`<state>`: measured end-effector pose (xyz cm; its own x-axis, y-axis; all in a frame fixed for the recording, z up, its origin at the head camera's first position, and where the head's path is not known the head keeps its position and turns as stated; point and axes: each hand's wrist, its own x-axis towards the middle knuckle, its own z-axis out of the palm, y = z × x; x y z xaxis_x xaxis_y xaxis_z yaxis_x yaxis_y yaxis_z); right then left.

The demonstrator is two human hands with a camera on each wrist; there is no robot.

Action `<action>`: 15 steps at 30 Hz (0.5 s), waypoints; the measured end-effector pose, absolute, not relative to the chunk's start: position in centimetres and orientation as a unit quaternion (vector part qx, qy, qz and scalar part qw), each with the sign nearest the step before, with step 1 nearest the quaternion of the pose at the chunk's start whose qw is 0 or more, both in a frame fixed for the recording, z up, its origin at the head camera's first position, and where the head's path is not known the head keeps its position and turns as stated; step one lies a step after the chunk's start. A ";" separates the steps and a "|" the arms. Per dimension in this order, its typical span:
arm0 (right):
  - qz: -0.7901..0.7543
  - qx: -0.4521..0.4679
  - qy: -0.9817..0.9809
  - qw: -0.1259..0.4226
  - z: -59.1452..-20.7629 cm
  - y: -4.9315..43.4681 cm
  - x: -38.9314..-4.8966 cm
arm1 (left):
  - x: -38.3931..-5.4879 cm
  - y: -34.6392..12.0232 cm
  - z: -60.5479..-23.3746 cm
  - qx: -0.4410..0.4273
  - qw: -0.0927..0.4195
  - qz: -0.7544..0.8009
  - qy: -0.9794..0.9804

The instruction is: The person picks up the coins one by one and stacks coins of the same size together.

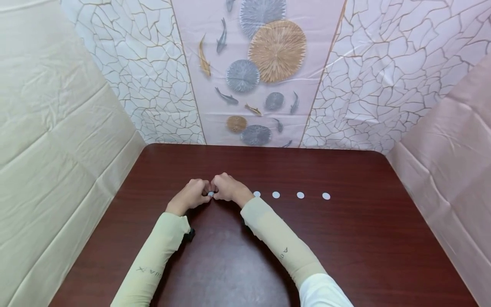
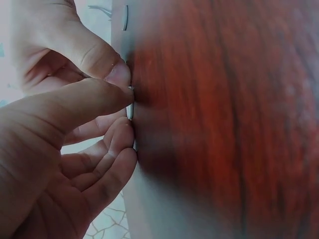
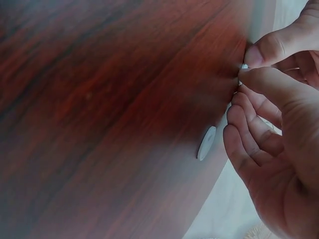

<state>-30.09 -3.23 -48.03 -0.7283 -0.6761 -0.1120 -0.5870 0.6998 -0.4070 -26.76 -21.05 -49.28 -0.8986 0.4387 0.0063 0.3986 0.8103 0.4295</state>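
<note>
A small white disc (image 1: 210, 194) lies flat on the dark red-brown table, with both hands meeting around it. My left hand (image 1: 193, 194) pinches its left side between thumb and curled fingers. From the other side my right hand (image 1: 228, 187) holds it the same way, thumb nearly touching the left thumb. In the left wrist view a thin edge of the white disc (image 2: 130, 110) shows between the fingers. Only slivers of the white disc (image 3: 244, 66) appear in the right wrist view; the thumbs hide the rest.
Several more white discs (image 1: 275, 195) lie in a row to the right, the nearest partly behind the right wrist. The wooden table (image 1: 364, 238) ends at a patterned backdrop (image 1: 245, 106), with pale fabric walls (image 1: 441, 179) at its sides. A black wrist device (image 1: 189, 235) sits under the left sleeve.
</note>
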 end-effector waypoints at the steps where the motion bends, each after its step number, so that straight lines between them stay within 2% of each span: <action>1: -0.172 -0.345 0.914 0.128 -48.0 -3.2 -30.1 | -26.8 -21.0 -49.2 0.218 0.049 0.216 0.950; 15: -0.157 -0.357 0.913 0.121 -48.0 -3.1 -29.4 | -26.2 -20.6 -48.8 0.195 0.077 0.207 0.956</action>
<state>-29.40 -3.11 -47.99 -0.7156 -0.6898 -0.1097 -0.6138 0.6960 -0.3727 -26.16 -20.56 -48.84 -0.9119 0.4048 -0.0669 0.3410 0.8384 0.4251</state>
